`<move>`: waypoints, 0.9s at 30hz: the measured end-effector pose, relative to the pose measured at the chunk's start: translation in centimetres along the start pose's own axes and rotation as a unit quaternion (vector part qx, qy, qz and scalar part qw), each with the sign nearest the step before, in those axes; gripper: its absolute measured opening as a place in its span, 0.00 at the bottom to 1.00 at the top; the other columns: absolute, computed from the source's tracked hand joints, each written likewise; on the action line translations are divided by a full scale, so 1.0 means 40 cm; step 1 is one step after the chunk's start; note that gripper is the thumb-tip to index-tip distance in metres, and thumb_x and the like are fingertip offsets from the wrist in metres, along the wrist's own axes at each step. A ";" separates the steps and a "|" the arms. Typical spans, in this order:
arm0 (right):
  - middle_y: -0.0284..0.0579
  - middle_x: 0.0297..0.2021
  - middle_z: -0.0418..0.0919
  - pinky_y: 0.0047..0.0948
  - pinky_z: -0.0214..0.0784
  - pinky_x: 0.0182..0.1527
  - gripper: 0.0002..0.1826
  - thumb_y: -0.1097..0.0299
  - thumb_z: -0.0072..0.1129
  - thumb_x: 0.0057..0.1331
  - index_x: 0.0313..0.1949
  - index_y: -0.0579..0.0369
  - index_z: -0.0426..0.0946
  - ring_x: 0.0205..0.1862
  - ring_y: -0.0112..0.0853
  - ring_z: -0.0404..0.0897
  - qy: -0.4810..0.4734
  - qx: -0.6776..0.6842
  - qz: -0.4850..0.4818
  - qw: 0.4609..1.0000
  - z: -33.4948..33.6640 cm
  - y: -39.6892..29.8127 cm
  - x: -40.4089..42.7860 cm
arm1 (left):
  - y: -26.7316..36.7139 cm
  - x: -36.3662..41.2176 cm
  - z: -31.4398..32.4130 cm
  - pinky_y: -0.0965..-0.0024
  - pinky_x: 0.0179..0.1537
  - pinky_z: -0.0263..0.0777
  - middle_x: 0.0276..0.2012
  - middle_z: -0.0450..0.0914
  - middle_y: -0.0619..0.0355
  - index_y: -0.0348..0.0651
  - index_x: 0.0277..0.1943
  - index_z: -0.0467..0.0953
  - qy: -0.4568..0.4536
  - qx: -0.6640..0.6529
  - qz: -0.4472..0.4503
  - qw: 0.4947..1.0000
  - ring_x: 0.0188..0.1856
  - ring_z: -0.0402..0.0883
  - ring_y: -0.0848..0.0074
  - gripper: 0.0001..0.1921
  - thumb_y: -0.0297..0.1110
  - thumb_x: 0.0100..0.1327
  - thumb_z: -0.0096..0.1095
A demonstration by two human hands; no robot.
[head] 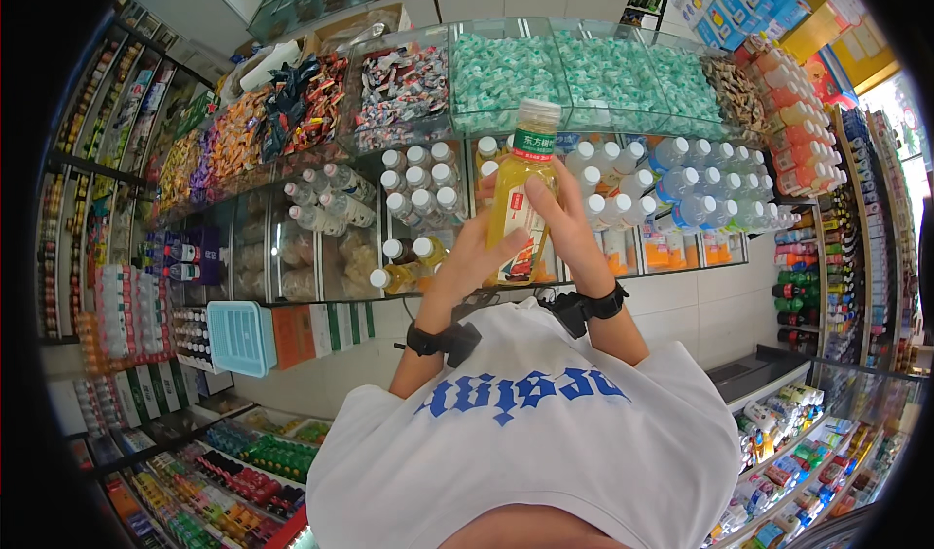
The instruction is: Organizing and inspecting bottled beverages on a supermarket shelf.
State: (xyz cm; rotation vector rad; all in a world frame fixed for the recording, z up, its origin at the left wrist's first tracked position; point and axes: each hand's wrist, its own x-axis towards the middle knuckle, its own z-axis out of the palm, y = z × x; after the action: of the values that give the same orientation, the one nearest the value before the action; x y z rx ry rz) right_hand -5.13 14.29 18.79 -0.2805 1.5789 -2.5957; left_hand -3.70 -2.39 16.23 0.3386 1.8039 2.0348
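Note:
A clear plastic tea bottle (537,144) of yellow drink, with a white cap and a green neck label, is raised over the glass counter. My left hand (478,231) grips its lower left side, the thumb lying across the pale picture label. My right hand (560,202) holds the right side, thumb on the front of the bottle. Left of the bottle, white-capped bottles (418,178) stand in rows on the counter. Right of it are more white-capped bottles (615,204) and blue-labelled bottles (675,186). A few yellow and dark bottles (412,251) stand near my left forearm.
Glass bins of green-wrapped sweets (503,74) and other wrapped sweets (401,85) line the counter's far side. Stacked peach-coloured bottles (795,114) rise at the right end. A light-blue plastic basket (235,337) sits at left. Stocked drink shelves (795,469) are at lower right.

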 end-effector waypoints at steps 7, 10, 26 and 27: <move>0.55 0.42 0.84 0.36 0.76 0.45 0.33 0.55 0.73 0.62 0.59 0.61 0.71 0.44 0.43 0.86 -0.094 -0.460 -0.090 0.878 -0.020 -0.050 -0.005 | 0.053 0.000 -0.050 0.64 0.59 0.74 0.60 0.78 0.51 0.34 0.68 0.68 0.131 0.138 0.172 0.967 0.60 0.78 0.70 0.39 0.40 0.59 0.79; 0.58 0.41 0.83 0.43 0.75 0.45 0.39 0.50 0.76 0.58 0.61 0.58 0.69 0.44 0.52 0.84 -0.141 -0.514 -0.066 0.844 -0.025 -0.017 -0.020 | 0.071 0.000 -0.042 0.66 0.54 0.77 0.49 0.84 0.53 0.33 0.58 0.77 0.157 0.205 0.155 0.953 0.50 0.83 0.73 0.30 0.35 0.55 0.82; 0.47 0.51 0.82 0.24 0.71 0.56 0.25 0.56 0.51 0.79 0.59 0.70 0.75 0.54 0.27 0.80 0.021 -0.108 0.217 0.970 -0.112 0.064 -0.001 | 0.141 -0.096 -0.012 0.64 0.58 0.75 0.54 0.84 0.52 0.43 0.56 0.80 0.184 0.234 0.328 0.896 0.54 0.83 0.63 0.27 0.23 0.52 0.79; 0.47 0.50 0.82 0.24 0.70 0.56 0.25 0.56 0.52 0.79 0.59 0.70 0.74 0.53 0.27 0.79 0.046 -0.137 0.211 0.967 -0.103 0.064 -0.003 | 0.142 -0.101 -0.010 0.63 0.57 0.76 0.55 0.83 0.53 0.44 0.58 0.80 0.130 0.239 0.325 0.906 0.54 0.83 0.62 0.29 0.24 0.51 0.80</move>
State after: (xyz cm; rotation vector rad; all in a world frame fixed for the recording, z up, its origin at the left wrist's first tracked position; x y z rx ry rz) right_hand -5.89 16.73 14.67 0.1500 1.7956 -2.0981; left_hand -1.04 -5.03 22.12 0.9618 2.6305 2.0663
